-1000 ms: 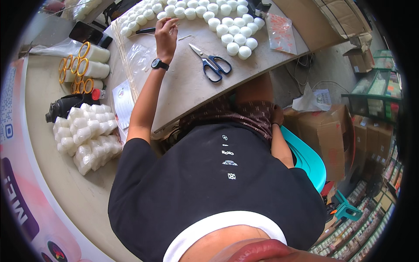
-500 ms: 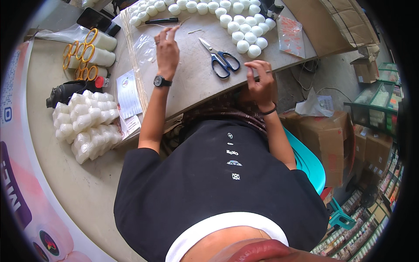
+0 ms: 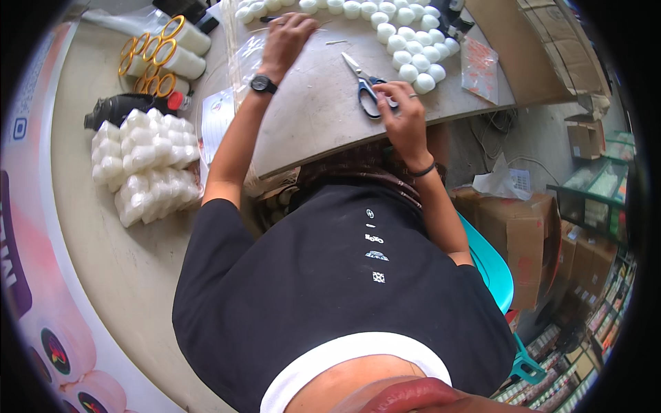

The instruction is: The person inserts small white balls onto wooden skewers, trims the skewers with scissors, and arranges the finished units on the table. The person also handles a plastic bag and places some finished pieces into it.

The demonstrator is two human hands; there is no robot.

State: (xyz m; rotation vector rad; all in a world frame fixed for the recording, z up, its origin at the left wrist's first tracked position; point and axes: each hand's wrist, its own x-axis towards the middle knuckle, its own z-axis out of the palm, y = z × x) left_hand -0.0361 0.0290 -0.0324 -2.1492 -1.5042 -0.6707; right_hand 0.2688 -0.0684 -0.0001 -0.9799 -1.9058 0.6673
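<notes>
My left hand (image 3: 286,45) is over the far part of the table, fingers stretched out to the right and slightly bent. It covers part of a dark pen-like tool (image 3: 267,19), and whether it touches that tool is hidden. My right hand (image 3: 405,118) hovers at the blue-handled scissors (image 3: 368,96), thumb and forefinger apart, overlapping one handle loop. The scissors lie on the table with blades pointing away to the left. Rows of small white round tubs (image 3: 413,58) stand beyond both hands. A short white stick (image 3: 336,43) lies between the hands.
Left of the table are bagged white tubs (image 3: 141,165), white cylinders with yellow rings (image 3: 186,58) and a black bottle (image 3: 113,110). A clear packet with orange print (image 3: 480,69) lies at the right. Cardboard boxes (image 3: 527,255) and a turquoise chair (image 3: 485,258) stand right of me.
My right hand has moved left onto the scissors' handle area. My left hand has moved away from me and turned its fingers rightward. The scissors stay in place on the table.
</notes>
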